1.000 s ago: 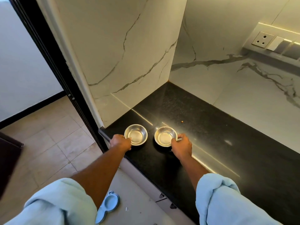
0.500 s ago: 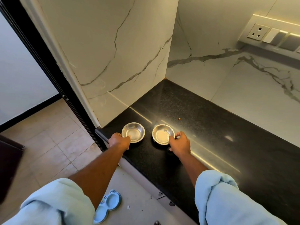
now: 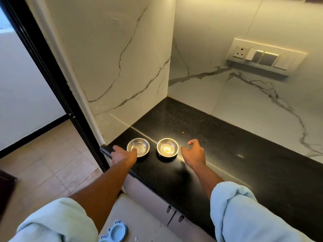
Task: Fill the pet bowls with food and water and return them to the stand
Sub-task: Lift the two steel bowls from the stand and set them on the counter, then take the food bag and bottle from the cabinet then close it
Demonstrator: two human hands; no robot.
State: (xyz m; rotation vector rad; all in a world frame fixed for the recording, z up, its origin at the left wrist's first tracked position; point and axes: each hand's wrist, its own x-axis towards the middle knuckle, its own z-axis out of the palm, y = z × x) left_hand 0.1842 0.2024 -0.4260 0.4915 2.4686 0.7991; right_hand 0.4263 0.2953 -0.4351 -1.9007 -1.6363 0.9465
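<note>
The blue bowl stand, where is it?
The blue stand lies on the floor at the bottom of the head view, below the black counter, under the person's left arm.

Blue bowl stand (image 3: 114, 232) runs off the bottom edge; tiny speck (image 3: 182, 132) on the black countertop (image 3: 244, 168) stays unidentifiable.

No legible text anywhere

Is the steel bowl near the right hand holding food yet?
Empty: the right round steel bowl shows only bare, glare-lit metal inside.
</note>
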